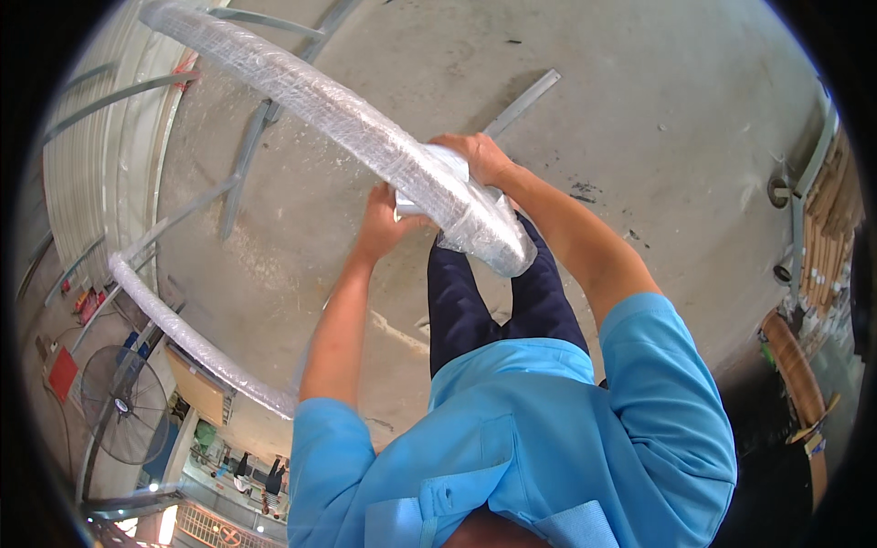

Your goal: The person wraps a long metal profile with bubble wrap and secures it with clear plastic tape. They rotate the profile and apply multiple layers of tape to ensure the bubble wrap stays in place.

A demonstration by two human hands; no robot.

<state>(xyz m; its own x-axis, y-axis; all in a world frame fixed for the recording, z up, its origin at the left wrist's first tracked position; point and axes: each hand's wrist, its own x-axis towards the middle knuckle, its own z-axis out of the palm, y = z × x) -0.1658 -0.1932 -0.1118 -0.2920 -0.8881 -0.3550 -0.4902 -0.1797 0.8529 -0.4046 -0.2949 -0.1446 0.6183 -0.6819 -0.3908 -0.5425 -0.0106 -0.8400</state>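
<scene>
A long bundle wrapped in shiny clear plastic film (338, 119) slants from the far left down to its rounded end in front of my legs. Under it, near that end, lies a roll of clear stretch film (447, 163), partly hidden by the bundle. My left hand (385, 219) grips the roll's left end, thumb along its side. On the other side of the bundle, my right hand (479, 155) is closed round the roll's right end. What the wrapping covers cannot be made out.
A second wrapped length (196, 347) lies at left across metal rack bars (245, 169). Pale long panels (114, 155) stand beyond. A metal bar (523, 102) rests on the concrete floor. A fan (123, 404) stands at lower left; stacked brown strips (829, 215) sit at right.
</scene>
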